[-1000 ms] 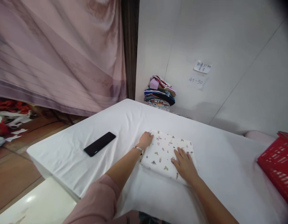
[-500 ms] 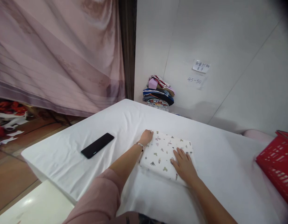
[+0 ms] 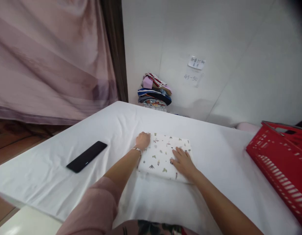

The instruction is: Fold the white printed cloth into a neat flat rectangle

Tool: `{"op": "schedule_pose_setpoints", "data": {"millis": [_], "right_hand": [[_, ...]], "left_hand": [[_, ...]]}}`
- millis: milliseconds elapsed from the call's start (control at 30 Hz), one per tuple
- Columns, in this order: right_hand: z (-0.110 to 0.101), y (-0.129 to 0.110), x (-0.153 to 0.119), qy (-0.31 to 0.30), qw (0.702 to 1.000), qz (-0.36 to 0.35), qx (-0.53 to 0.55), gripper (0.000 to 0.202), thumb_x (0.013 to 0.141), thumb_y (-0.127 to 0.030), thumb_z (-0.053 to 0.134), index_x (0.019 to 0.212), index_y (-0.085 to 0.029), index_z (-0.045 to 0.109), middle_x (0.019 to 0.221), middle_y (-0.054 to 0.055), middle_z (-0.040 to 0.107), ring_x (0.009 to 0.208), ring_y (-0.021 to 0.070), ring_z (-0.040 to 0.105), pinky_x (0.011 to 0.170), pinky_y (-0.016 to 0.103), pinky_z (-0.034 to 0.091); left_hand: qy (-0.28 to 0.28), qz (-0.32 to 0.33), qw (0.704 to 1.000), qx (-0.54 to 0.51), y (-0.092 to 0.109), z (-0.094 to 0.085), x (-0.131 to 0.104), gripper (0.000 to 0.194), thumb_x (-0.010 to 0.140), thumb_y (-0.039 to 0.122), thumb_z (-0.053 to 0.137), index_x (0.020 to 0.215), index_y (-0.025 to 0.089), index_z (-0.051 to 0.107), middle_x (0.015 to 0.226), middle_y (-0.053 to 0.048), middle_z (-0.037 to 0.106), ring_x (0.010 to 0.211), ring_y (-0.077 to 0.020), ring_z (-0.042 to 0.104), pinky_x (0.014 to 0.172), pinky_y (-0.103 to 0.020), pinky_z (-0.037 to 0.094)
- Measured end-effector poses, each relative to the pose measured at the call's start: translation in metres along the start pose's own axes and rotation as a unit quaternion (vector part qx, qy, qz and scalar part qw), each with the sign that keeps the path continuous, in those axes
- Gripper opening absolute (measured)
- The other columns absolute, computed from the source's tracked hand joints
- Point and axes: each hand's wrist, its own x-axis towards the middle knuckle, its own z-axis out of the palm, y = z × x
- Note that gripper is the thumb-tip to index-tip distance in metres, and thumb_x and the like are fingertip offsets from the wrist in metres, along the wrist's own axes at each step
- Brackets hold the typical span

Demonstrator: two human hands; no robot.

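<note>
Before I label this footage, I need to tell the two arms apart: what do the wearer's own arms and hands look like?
The left arm wears a pink sleeve and a thin silvery bracelet at the wrist. No sleeve or bracelet shows on the right arm. Left hand and right hand are gloveless.

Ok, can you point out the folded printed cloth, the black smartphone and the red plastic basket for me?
Folded printed cloth (image 3: 160, 158): head view, middle of its upper face.
Black smartphone (image 3: 87, 156): head view, middle of its dark face.
Red plastic basket (image 3: 283, 150): head view, on its side wall.
</note>
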Motion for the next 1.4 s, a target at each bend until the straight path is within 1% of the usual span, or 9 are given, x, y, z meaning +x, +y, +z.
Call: {"op": "schedule_pose_setpoints", "data": {"millis": [133,233,333,467,767,1000,1133,1267,1400], "right_hand": [[-0.011,-0.002,0.013,0.020,1.000,0.010,0.003,0.058,0.088,-0.048,0.032,0.138,-0.019,0.032,0.149,0.009,0.019,0.137,0.0229,0.010,0.108,0.044,0.005],[-0.015,0.001,0.029,0.046,0.999,0.017,-0.019,0.060,0.088,-0.050,0.029,0.139,-0.017,0.029,0.150,0.011,0.016,0.137,0.0237,0.007,0.108,0.044,0.003],[-0.015,0.013,0.045,0.048,0.997,0.038,-0.038,0.063,0.088,-0.053,0.027,0.140,-0.016,0.026,0.150,0.011,0.015,0.137,0.0246,0.007,0.107,0.044,0.001],[-0.011,0.033,0.059,0.029,0.997,0.064,-0.033,0.067,0.088,-0.056,0.022,0.142,-0.016,0.022,0.150,0.008,0.013,0.137,0.0232,0.006,0.107,0.044,0.002],[-0.005,0.042,0.065,0.027,0.997,0.070,-0.010,0.068,0.087,-0.059,0.020,0.143,-0.019,0.017,0.151,0.004,0.010,0.138,0.0214,0.003,0.108,0.043,0.000],[-0.005,0.054,0.053,0.058,0.991,0.077,0.093,0.061,0.087,-0.048,0.034,0.140,-0.016,0.029,0.150,0.008,0.014,0.138,0.0212,0.006,0.109,0.039,0.008],[0.002,0.062,0.027,0.108,0.960,0.147,0.214,0.065,0.084,-0.045,0.041,0.140,-0.014,0.029,0.150,0.010,0.014,0.137,0.0209,0.013,0.110,0.034,0.015],[0.005,0.058,-0.003,0.149,0.921,0.186,0.307,0.064,0.080,-0.042,0.048,0.138,-0.018,0.034,0.145,0.007,0.030,0.133,0.0214,0.027,0.109,0.035,0.020],[0.005,0.054,-0.021,0.168,0.869,0.213,0.414,0.066,0.077,-0.041,0.054,0.137,-0.020,0.036,0.137,0.007,0.043,0.121,0.0231,0.045,0.100,0.034,0.036]], "left_hand": [[0.065,0.048,0.996,0.048,0.002,0.000,-0.003,0.040,0.090,0.035,0.030,0.107,0.010,0.057,0.117,-0.018,0.054,0.112,-0.0300,0.049,0.090,-0.043,0.039],[0.124,0.155,0.977,0.082,0.004,0.005,-0.008,0.037,0.089,0.032,0.035,0.116,0.014,0.052,0.133,-0.015,0.045,0.121,-0.0279,0.041,0.098,-0.043,0.033],[0.082,0.235,0.965,0.081,0.003,0.014,-0.014,0.043,0.090,0.036,0.035,0.128,0.018,0.044,0.143,-0.010,0.034,0.132,-0.0248,0.027,0.106,-0.045,0.023],[0.016,0.220,0.974,0.059,-0.003,0.023,-0.018,0.051,0.091,0.044,0.027,0.135,0.020,0.035,0.146,-0.006,0.028,0.136,-0.0230,0.018,0.105,-0.048,0.022],[0.020,0.229,0.972,0.051,-0.008,0.028,-0.014,0.055,0.091,0.046,0.023,0.137,0.019,0.033,0.146,-0.005,0.028,0.136,-0.0210,0.016,0.105,-0.043,0.026],[0.025,0.236,0.971,0.033,-0.010,0.027,-0.015,0.054,0.091,0.045,0.026,0.136,0.018,0.035,0.146,-0.006,0.029,0.136,-0.0216,0.018,0.104,-0.041,0.029],[0.027,0.236,0.971,0.029,-0.010,0.027,-0.014,0.054,0.090,0.046,0.026,0.135,0.019,0.036,0.146,-0.006,0.030,0.136,-0.0222,0.018,0.104,-0.042,0.029],[0.025,0.238,0.971,0.022,-0.011,0.029,-0.012,0.053,0.090,0.046,0.027,0.135,0.019,0.036,0.146,-0.006,0.030,0.136,-0.0216,0.018,0.104,-0.042,0.028],[0.046,0.218,0.975,-0.007,-0.012,0.029,-0.012,0.054,0.089,0.048,0.029,0.133,0.017,0.037,0.147,-0.009,0.025,0.136,-0.0239,0.017,0.104,-0.041,0.028]]}}
